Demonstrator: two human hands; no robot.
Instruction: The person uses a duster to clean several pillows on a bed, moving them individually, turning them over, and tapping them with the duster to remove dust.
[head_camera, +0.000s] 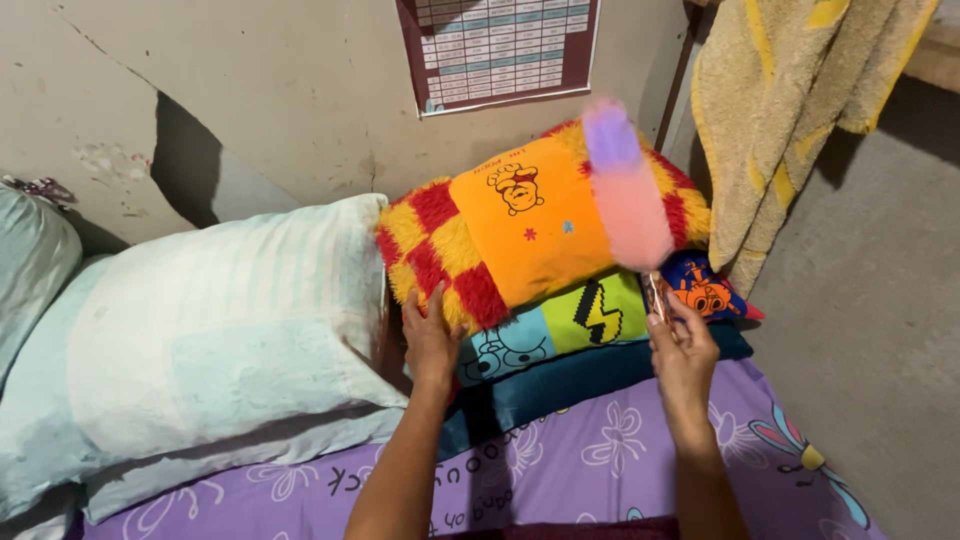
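Dusting of stacked cushions on a bed, seen from the head camera. Right hand (683, 352) is closed around the thin handle of a fluffy pink-and-purple duster (622, 185), whose blurred head lies across the right part of the orange cushion with red-and-yellow checked plush edges (520, 225). Left hand (430, 340) rests flat, fingers together, against the lower left corner of that cushion, gripping nothing. The orange cushion leans against the wall atop a patchwork cushion of blue, green and dark panels (560, 325), itself lying on a dark teal cushion (560, 385). Judged from this view, good practice calls for keeping the left hand pressed on the corner so the top cushion does not slide off the stack, and sweeping the duster head in light strokes from wall side toward the bed edge, covering the plush border as well as the smooth centre. A pale striped pillow (230, 320) lies just beside the stack; a yellow towel (780, 110) hangs nearby, close enough to catch a wide stroke.
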